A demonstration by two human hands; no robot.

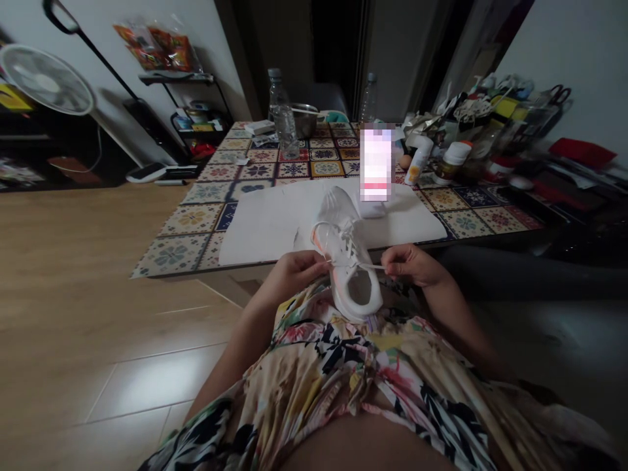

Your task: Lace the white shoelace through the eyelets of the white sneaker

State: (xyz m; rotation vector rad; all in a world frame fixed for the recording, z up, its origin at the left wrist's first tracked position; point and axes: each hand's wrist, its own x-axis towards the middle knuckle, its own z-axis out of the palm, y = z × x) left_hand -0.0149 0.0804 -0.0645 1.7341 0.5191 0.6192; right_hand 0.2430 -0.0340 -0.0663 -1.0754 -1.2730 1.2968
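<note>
A white sneaker with an orange stripe leans between my lap and the table edge, toe pointing away and its opening toward me. My left hand is closed in a pinch on one end of the white shoelace, at the left side of the shoe. On the other side, my right hand pinches the other lace end. Between the two hands the lace runs roughly straight across the top of the tongue. The sneaker's toe rests over a white sheet on the table.
A lit phone with blurred screen stands beyond the shoe on the patterned table. Behind are a plastic bottle, a metal bowl and a white tube. Jars and clutter crowd the right. A fan stands left.
</note>
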